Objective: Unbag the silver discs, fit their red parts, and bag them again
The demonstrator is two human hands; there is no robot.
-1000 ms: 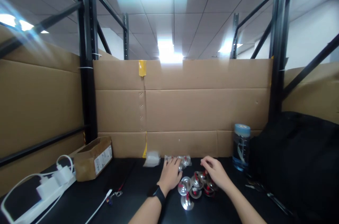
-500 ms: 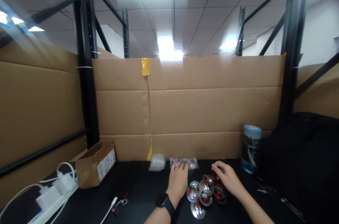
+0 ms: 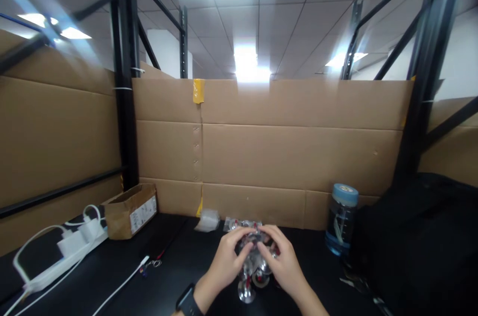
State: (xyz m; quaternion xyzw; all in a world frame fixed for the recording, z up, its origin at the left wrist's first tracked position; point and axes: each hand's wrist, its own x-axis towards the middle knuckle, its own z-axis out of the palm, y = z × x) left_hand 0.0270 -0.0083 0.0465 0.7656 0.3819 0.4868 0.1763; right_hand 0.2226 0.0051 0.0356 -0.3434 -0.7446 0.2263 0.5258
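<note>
Several shiny round metal pieces with red parts lie in a heap on the black table. Over the far side of the heap, my left hand and my right hand face each other. Both are curled round one clear and silvery piece with a bit of red, held between fingertips and thumbs. Its outline is partly hidden by the fingers. Just behind the hands is a row of similar pieces in clear wrap, and a translucent white packet sits to its left.
A blue-lidded bottle and a black bag stand at the right. An open cardboard box, a white power strip and a white cable are at the left. A cardboard wall closes the back.
My left hand has left the wrapped row and my right hand has moved inward; they have come together round a piece above the heap. The camera view has shifted.
</note>
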